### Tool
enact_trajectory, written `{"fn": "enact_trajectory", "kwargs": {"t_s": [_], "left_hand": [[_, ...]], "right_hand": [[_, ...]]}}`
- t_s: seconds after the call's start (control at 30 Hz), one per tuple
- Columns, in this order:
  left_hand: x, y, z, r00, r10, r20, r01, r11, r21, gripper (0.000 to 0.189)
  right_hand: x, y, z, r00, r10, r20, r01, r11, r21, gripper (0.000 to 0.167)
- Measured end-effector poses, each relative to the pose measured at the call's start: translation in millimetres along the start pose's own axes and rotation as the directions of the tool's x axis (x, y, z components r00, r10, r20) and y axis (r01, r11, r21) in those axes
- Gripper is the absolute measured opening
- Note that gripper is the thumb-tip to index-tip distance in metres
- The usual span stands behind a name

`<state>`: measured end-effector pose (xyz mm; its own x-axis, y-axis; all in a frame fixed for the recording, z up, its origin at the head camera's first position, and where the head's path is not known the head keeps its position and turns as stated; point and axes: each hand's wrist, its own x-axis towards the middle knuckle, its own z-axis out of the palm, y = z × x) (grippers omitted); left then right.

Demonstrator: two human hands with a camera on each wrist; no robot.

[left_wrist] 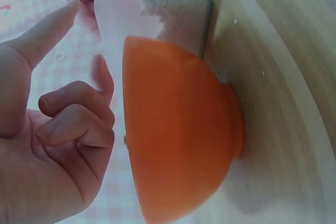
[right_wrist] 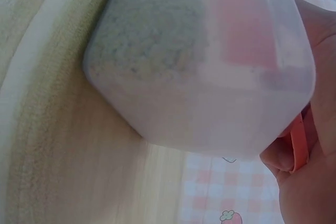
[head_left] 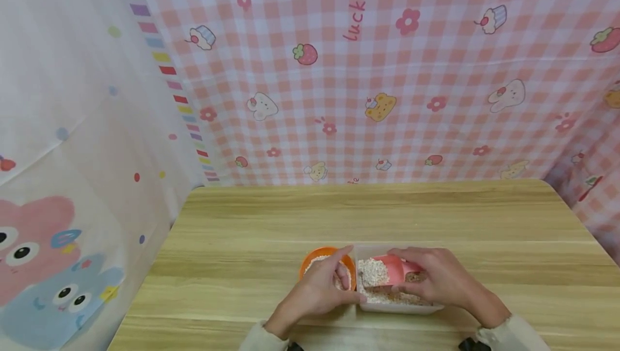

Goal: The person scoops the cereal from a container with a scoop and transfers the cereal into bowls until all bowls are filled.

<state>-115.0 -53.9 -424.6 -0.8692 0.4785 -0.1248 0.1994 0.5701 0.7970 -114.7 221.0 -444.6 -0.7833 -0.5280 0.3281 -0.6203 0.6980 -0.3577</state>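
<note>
A pink scoop point(head_left: 391, 268) heaped with pale flakes like oats point(head_left: 374, 273) is held in my right hand point(head_left: 439, 275), above the translucent plastic container point(head_left: 404, 308). More flakes lie in that container. Part of the scoop's handle point(right_wrist: 299, 145) shows between the fingers in the right wrist view. My left hand point(head_left: 317, 287) hovers over an orange bowl point(head_left: 310, 258) that also has flakes in it. Its thumb and index finger spread toward the container's left side, while the other fingers bend loosely around nothing; whether the fingertips touch the container I cannot tell.
Bowl and container stand side by side on a wood-grain table point(head_left: 252, 222). A few loose flakes dot the tabletop near the bowl. Behind the table hangs a pink checked cloth point(head_left: 339, 82), and a white patterned cloth point(head_left: 97, 125) hangs at the left.
</note>
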Motion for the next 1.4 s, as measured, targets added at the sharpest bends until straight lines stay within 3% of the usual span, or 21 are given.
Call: {"fn": "enact_trajectory", "kwargs": {"t_s": [0.5,0.77,1.07,1.4], "left_hand": [[-11.9,-21.3,-24.6,0.988,0.016,-0.155,-0.030,0.996,-0.083,0.073],[-19.5,-39.4,-38.5,0.971,-0.017,-0.240,0.009,0.999,-0.035,0.073],[-22.3,-54.7,-41.6,0.989,-0.039,-0.145,0.039,0.999,-0.004,0.091],[-19.7,-59.8,-32.8,0.999,-0.053,0.007,0.053,0.997,-0.052,0.113]], "right_hand": [[-2.4,3.2,4.4,0.999,0.028,-0.030,-0.027,0.998,0.055,0.060],[-3.3,4.0,3.9,0.998,0.046,-0.032,-0.042,0.994,0.103,0.060],[-3.0,4.8,1.7,0.998,0.061,-0.017,-0.058,0.988,0.141,0.061],[-4.8,5.0,0.7,0.995,0.093,-0.029,-0.087,0.982,0.166,0.061]]}}
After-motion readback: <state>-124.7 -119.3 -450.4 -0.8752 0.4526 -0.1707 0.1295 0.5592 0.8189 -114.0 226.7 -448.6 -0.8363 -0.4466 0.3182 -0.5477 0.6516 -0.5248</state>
